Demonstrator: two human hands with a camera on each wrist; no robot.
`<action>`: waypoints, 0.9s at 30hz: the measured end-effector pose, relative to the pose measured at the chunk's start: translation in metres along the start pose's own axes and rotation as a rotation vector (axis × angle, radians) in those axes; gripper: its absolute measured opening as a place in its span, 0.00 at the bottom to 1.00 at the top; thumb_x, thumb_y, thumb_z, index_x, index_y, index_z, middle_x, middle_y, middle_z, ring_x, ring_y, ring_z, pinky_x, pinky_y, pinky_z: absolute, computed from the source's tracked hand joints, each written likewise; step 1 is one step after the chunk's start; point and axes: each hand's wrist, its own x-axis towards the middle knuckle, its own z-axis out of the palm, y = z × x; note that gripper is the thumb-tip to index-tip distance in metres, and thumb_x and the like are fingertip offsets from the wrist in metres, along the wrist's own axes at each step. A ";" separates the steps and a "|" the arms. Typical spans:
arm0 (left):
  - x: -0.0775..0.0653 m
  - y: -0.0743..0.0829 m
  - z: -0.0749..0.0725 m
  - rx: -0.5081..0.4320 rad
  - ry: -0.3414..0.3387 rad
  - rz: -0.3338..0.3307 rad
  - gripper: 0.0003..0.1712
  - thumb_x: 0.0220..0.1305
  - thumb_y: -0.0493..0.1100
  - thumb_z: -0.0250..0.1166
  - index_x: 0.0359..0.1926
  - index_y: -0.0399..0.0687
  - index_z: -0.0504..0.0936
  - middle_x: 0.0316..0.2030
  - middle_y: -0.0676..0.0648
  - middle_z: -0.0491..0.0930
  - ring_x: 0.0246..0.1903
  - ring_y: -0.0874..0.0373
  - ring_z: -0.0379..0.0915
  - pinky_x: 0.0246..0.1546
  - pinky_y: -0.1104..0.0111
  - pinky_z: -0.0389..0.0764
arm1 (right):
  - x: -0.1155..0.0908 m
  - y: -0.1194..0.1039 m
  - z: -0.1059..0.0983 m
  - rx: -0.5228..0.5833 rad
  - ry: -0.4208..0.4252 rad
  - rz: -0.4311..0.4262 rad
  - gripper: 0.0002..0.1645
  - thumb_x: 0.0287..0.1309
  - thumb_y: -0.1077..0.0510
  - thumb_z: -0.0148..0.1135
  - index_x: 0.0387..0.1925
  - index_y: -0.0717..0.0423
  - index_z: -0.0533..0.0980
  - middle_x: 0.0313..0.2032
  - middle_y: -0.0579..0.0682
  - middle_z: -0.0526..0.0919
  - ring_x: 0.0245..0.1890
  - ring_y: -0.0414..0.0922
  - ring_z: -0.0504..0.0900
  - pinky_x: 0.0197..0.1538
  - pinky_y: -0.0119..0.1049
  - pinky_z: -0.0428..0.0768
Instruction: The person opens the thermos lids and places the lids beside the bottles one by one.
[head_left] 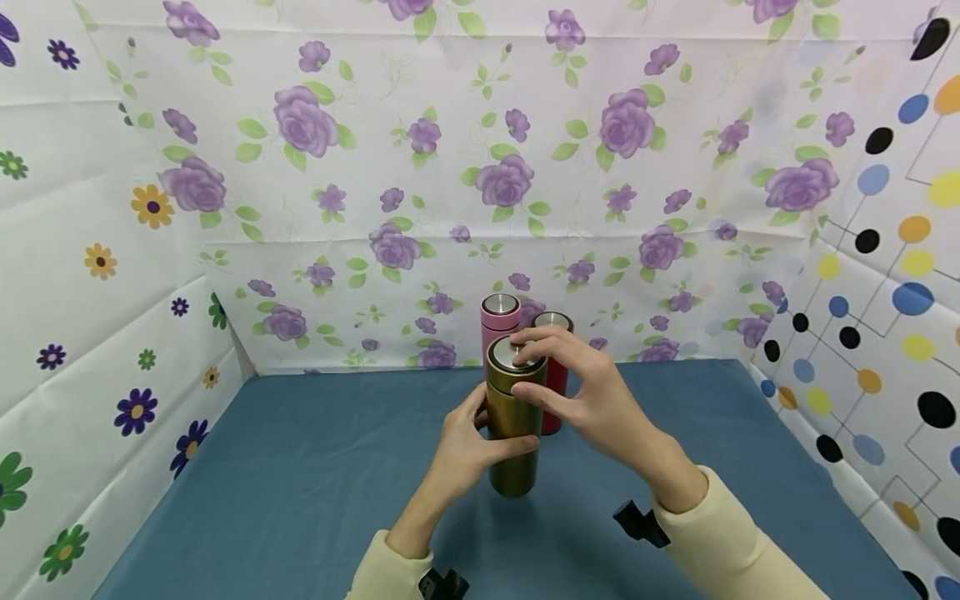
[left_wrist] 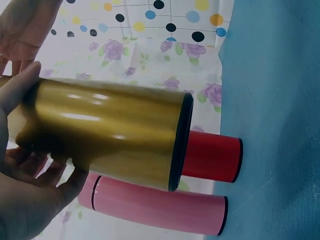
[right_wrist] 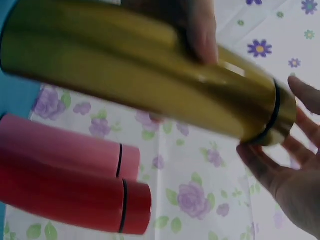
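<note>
A gold thermos flask (head_left: 513, 471) stands almost upright in front of me, its black-edged base showing in the left wrist view. My left hand (head_left: 467, 446) grips the flask's body, with the thumb across the near side and the fingers round the far side. On top, my right hand (head_left: 596, 396) holds the gold lid (right_wrist: 286, 112) between thumb and fingers. A dark ring marks the seam below the lid. Behind the gold flask are a pink flask (left_wrist: 160, 206) and a red flask (left_wrist: 212, 157), both with their lids on.
A blue cloth (head_left: 322, 483) covers the table. White sheets with purple roses (head_left: 450, 200) hang at the back, with a flowered sheet (head_left: 97, 400) on the left and a dotted sheet (head_left: 885, 350) on the right. The pink and red flasks stand close together near the back edge.
</note>
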 end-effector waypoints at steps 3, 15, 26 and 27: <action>0.000 -0.001 0.001 0.022 0.029 0.003 0.40 0.58 0.49 0.81 0.70 0.63 0.74 0.57 0.53 0.81 0.53 0.55 0.81 0.57 0.49 0.81 | 0.000 -0.001 0.008 -0.050 0.043 -0.004 0.20 0.56 0.68 0.77 0.48 0.53 0.80 0.60 0.52 0.80 0.63 0.49 0.78 0.66 0.41 0.77; 0.001 -0.003 0.002 0.027 0.027 -0.001 0.40 0.57 0.50 0.81 0.70 0.63 0.75 0.56 0.53 0.81 0.53 0.56 0.80 0.60 0.45 0.78 | 0.002 -0.001 0.008 -0.057 0.068 0.021 0.19 0.54 0.68 0.77 0.46 0.54 0.81 0.58 0.52 0.82 0.61 0.49 0.79 0.63 0.45 0.80; 0.001 -0.001 0.001 0.011 -0.003 -0.007 0.40 0.58 0.49 0.81 0.69 0.63 0.74 0.57 0.53 0.82 0.53 0.57 0.80 0.61 0.49 0.78 | 0.003 0.000 0.000 0.004 0.024 0.036 0.20 0.55 0.69 0.76 0.48 0.53 0.82 0.59 0.51 0.82 0.63 0.47 0.78 0.65 0.39 0.78; 0.001 -0.001 0.001 0.006 -0.010 -0.005 0.40 0.58 0.49 0.81 0.70 0.63 0.74 0.57 0.53 0.81 0.54 0.57 0.80 0.61 0.49 0.78 | 0.003 0.000 -0.001 0.012 0.014 0.034 0.20 0.55 0.69 0.76 0.48 0.52 0.82 0.59 0.50 0.82 0.63 0.47 0.77 0.65 0.39 0.77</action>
